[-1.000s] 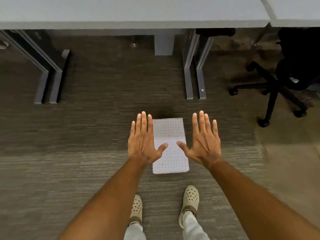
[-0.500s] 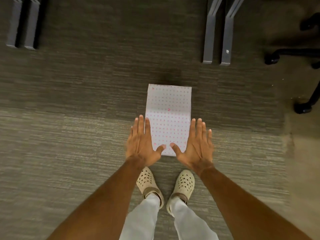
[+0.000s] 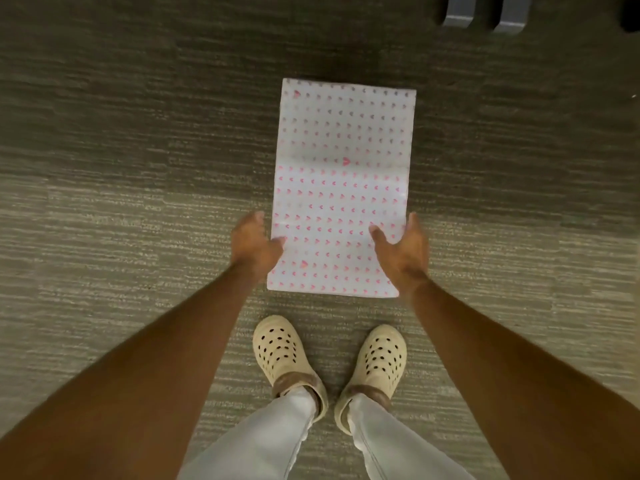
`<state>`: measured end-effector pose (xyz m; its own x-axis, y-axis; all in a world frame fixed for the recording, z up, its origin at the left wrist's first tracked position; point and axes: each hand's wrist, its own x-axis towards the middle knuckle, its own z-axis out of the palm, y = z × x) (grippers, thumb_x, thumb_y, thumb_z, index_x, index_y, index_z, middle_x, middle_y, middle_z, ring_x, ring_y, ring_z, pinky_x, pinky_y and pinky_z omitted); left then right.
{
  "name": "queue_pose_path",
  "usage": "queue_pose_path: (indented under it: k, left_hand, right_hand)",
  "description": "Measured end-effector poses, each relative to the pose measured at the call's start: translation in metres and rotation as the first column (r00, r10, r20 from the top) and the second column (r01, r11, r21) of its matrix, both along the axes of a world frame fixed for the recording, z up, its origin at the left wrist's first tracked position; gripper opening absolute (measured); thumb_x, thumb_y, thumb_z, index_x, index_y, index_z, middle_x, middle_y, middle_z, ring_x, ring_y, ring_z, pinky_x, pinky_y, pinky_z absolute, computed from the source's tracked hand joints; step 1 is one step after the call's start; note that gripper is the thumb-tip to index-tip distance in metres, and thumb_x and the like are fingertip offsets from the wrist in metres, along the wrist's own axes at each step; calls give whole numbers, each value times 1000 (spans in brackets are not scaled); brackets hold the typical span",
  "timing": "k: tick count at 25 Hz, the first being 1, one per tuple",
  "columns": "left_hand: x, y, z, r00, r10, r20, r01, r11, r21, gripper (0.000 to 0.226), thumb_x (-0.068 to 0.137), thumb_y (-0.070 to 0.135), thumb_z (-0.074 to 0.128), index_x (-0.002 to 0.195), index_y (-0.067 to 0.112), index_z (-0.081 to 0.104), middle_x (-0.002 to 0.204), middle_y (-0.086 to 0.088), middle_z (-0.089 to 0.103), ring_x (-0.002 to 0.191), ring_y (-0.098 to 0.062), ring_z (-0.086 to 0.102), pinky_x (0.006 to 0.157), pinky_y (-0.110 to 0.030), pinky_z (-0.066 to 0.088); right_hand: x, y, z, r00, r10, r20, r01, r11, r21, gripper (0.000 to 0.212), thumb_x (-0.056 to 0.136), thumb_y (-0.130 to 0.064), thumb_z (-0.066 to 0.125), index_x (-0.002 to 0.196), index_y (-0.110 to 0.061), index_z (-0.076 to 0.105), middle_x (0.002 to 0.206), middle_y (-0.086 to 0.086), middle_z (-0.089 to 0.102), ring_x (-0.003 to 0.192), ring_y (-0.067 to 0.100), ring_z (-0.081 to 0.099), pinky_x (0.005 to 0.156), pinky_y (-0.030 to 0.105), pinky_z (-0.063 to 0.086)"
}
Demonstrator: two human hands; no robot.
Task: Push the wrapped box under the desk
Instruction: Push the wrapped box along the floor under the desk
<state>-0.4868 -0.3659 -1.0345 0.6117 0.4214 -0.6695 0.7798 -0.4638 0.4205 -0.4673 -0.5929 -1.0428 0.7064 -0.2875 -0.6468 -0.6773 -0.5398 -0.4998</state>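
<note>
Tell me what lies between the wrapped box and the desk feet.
Only bare carpet, in the head view, between the wrapped box and the desk feet.

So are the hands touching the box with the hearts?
Touching. In the head view, the left hand presses the box's left edge and the right hand its right edge, each thumb lying on the top, no gap showing.

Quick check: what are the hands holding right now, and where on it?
Both hands, left and right, clasp the wrapped box by its long sides, near its closest end.
</note>
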Motion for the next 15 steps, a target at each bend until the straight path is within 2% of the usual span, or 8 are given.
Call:
queue_pose_path:
  k: [2, 5, 7, 9, 13, 15]
  left_hand:
    - [13, 4, -18, 999, 40, -11, -40, 999, -23, 59, 82, 11, 75, 136, 6, 53, 136, -11, 61, 119, -28, 61, 93, -35, 53]
    - [25, 3, -33, 995, 99, -20, -100, 993, -57, 35, 84, 10, 74, 118, 9, 64, 122, -8, 69, 102, -21, 66, 90, -37, 56]
    - [27, 4, -39, 991, 132, -22, -133, 989, -67, 31, 85, 11, 73, 114, 8, 65, 119, -9, 70, 102, -23, 67, 91, -40, 56]
    - [30, 4, -43, 989, 149, -25, -150, 985, -82, 31, 85, 12, 73, 115, 8, 65, 120, -10, 70, 105, -25, 67, 92, -43, 57]
    - [36, 0, -40, 992, 121, -44, -125, 986, -113, 26, 88, 11, 70, 113, 7, 65, 121, -11, 69, 104, -25, 66, 84, -36, 55]
    - [38, -1, -35, 992, 116, -39, -120, 987, -110, 25, 88, 12, 70, 112, 7, 65, 120, -11, 69, 103, -26, 66, 79, -33, 53]
  right_hand:
    - [11, -4, -19, 999, -44, -8, 44, 999, 2, 67, 85, -46, 72, 139, -15, 48, 139, 8, 58, 126, 32, 57, 101, 51, 52]
    - [19, -11, -33, 990, -140, -29, 142, 988, 61, 47, 90, -37, 69, 130, -15, 57, 128, 3, 66, 110, 26, 65, 91, 42, 57]
    - [22, -17, -35, 987, -156, -31, 158, 983, 93, 39, 93, -33, 67, 126, -14, 60, 119, -1, 67, 97, 20, 65, 77, 33, 56]
    - [24, -22, -37, 987, -158, -30, 160, 979, 129, 38, 92, -32, 68, 125, -13, 62, 113, -2, 68, 94, 19, 65, 67, 29, 55]
    - [24, -27, -40, 988, -151, -34, 154, 976, 150, 38, 91, -29, 71, 123, -11, 63, 116, 2, 71, 101, 23, 69, 82, 39, 60]
    - [21, -30, -39, 991, -127, -35, 131, 979, 154, 32, 90, -29, 71, 117, -12, 65, 112, 1, 71, 100, 22, 70, 81, 37, 60]
